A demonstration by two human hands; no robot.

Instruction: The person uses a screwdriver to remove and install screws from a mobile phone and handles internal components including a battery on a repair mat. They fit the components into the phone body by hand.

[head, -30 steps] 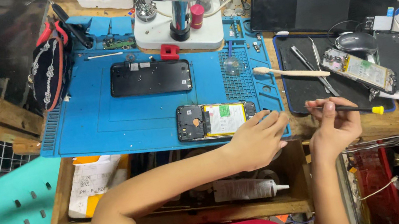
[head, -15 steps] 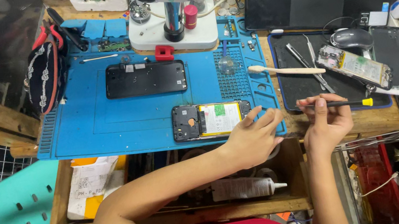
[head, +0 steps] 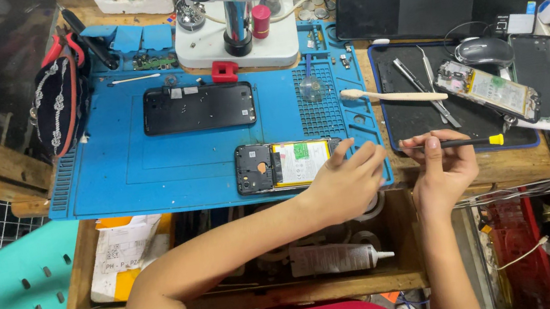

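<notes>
Head view: left hand (head: 343, 182) has slid onto the opened phone's (head: 284, 164) 3 o'clock end, fingers loosely spread. Right hand (head: 442, 165) still pinches a screwdriver (head: 456, 143). Blue mat's (head: 135, 166) near edge stays uncluttered.

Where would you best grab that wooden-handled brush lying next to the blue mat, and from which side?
Probably by the bare wooden handle, near its middle, coming straight down from above. The brush lies flat and almost level across the edge of the blue mat and the black mat, bristle head to the left. Its long sides are clear, though metal tweezers lie close to the handle's right end.
</notes>
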